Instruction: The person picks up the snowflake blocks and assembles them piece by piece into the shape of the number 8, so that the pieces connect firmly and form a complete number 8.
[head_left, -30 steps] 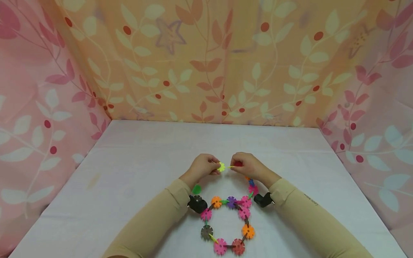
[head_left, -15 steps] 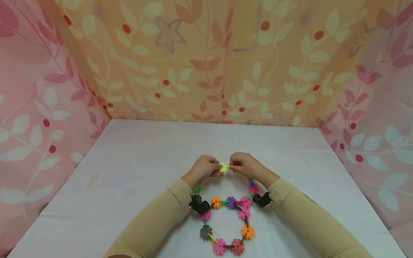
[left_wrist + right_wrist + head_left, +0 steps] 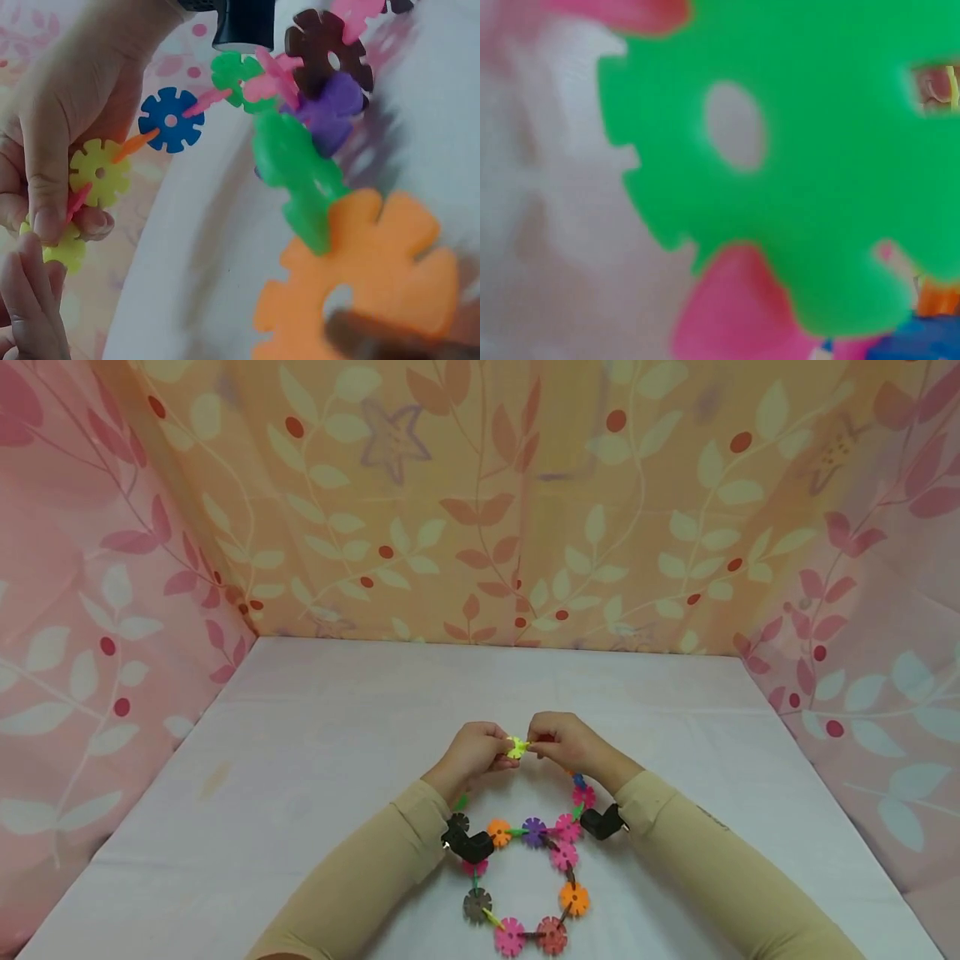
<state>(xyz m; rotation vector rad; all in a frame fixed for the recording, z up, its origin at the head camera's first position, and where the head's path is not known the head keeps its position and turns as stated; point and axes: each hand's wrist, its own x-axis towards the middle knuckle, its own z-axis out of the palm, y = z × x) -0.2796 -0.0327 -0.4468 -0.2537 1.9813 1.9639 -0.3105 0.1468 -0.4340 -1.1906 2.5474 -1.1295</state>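
Note:
In the head view my left hand (image 3: 477, 750) pinches a bright yellow notched disc (image 3: 517, 748) between thumb and fingers. Right beside it, my right hand (image 3: 564, 743) grips the end of a chain of slotted snowflake discs. The left wrist view shows my right hand's thumb and fingers around a yellow disc, with a second yellow disc (image 3: 100, 173), an orange one (image 3: 136, 145) and a blue one (image 3: 171, 120) trailing from it. The left hand's fingers (image 3: 31, 296) meet it from below. A blurred green disc (image 3: 802, 165) fills most of the right wrist view.
Below the hands, a ring of linked discs lies on the white cloth, including an orange disc (image 3: 575, 900), a pink disc (image 3: 510, 937) and a dark grey disc (image 3: 477, 906). Black wrist cameras (image 3: 469, 844) hang close over the chain. Patterned curtains (image 3: 480, 510) surround the table (image 3: 315, 693).
The gap between the two hands has closed, and the yellow pieces now meet. My right hand has moved slightly left, pulling the right side of the chain a little with it.

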